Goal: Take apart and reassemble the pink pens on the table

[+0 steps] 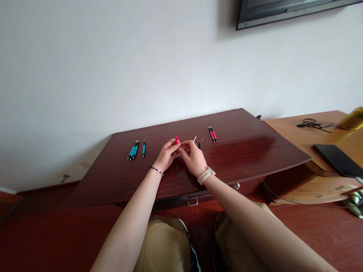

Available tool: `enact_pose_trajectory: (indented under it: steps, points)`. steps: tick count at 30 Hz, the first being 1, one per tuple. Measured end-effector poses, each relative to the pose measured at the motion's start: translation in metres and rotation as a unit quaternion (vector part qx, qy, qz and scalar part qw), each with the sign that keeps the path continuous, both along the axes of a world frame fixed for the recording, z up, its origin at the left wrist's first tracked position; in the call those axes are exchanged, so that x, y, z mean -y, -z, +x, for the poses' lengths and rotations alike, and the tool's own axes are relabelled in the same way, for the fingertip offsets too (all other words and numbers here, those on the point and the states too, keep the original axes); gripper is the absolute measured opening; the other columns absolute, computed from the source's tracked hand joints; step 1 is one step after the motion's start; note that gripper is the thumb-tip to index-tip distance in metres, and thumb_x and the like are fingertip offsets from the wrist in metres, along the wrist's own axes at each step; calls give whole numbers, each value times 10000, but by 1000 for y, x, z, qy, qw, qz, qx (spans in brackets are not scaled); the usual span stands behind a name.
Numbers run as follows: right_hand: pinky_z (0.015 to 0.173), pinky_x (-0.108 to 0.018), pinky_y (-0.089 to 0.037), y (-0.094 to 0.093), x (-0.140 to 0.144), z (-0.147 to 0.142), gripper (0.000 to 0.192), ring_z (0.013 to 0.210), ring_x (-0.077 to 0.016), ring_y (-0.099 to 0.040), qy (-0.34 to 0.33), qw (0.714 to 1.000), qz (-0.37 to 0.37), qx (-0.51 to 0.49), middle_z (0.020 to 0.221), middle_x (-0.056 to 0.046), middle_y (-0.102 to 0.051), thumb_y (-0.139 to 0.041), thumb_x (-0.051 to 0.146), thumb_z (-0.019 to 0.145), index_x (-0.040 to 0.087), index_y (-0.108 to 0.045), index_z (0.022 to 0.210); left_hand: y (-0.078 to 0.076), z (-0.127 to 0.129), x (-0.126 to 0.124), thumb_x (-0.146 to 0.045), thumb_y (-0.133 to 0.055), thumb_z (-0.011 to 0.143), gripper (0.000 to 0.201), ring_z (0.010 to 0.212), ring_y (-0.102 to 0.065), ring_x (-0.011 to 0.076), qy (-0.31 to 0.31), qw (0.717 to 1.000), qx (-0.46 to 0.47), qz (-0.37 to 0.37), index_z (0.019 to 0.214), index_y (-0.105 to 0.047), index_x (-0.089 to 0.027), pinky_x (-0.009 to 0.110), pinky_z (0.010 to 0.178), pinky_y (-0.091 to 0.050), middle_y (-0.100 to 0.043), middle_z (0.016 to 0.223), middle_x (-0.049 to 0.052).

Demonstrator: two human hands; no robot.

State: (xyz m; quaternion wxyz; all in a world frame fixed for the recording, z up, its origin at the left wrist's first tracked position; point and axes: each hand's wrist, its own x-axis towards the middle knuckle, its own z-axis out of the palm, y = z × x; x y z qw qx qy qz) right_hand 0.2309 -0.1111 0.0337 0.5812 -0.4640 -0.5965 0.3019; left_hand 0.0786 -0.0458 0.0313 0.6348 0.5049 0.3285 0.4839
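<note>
My left hand (pixel 166 156) is closed in a pinch on a pink pen barrel (pixel 177 140), which stands up above the fingertips. Touching or almost touching it, my right hand (pixel 195 159) has its fingers bent together; what they hold, if anything, is hidden. Just beyond the right hand are a thin white refill (pixel 195 138), a black pen part (pixel 199 144) and a tiny piece (pixel 202 139) like a spring. Several teal pens (pixel 132 150) lie grouped at the left, with a single teal pen (pixel 144 149) beside them. Pink pens (pixel 213 134) lie side by side at the right.
The dark wooden table (pixel 246 149) stands against a white wall. A lighter cabinet (pixel 293 134) adjoins it on the right, bearing a black cable (pixel 314 124), a dark tablet-like device (pixel 341 160) and a yellow can (pixel 357 118). A television (pixel 302 1) hangs above.
</note>
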Motion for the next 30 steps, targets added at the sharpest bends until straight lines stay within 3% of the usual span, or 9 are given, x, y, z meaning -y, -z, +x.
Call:
enact_pose_trajectory:
  steps: [4, 12, 19, 24, 30]
  points:
    - [824, -352, -571, 6, -4, 1, 161, 855, -214, -731, 6, 1000, -11, -20, 973, -48, -770, -656, 419, 987, 264, -623, 1015, -3, 1, 2, -382, -883, 777, 350, 669, -494, 95, 22, 1000, -18, 14, 899, -613, -195, 202, 593, -409, -530, 806, -23]
    - [831, -344, -555, 10, -6, -1, 140, 842, -210, -725, 5, 1000, -8, -24, 944, -39, -767, -622, 401, 1000, 261, -619, 987, 1, 2, 0, -400, -872, 835, 329, 649, -469, 83, 27, 1000, -8, 13, 903, -637, -180, 184, 562, -370, -509, 775, -26]
    - [820, -342, -550, 11, -6, -4, 150, 808, -202, -704, -11, 999, -12, -43, 919, -17, -748, -627, 415, 980, 266, -631, 961, 1, 1, -7, -583, -740, 931, 411, 709, -543, 126, -73, 994, -6, 78, 884, -667, -181, 247, 607, -444, -603, 837, 31]
    - [771, -320, -547, 16, -11, -8, 234, 769, -182, -685, -55, 979, -72, -183, 864, -10, -730, -710, 472, 894, 249, -651, 935, -4, -2, -11, -574, -740, 945, 388, 575, -388, 91, -120, 988, 32, 93, 948, -721, -186, 230, 505, -325, -418, 701, -30]
    - [704, -274, -512, 11, -10, -9, 333, 748, -147, -663, -98, 938, -148, -299, 867, -16, -739, -807, 503, 782, 227, -677, 915, -10, 0, -6, -572, -784, 923, 396, 610, -464, 94, -136, 985, 60, 93, 957, -721, -182, 232, 535, -391, -464, 723, -20]
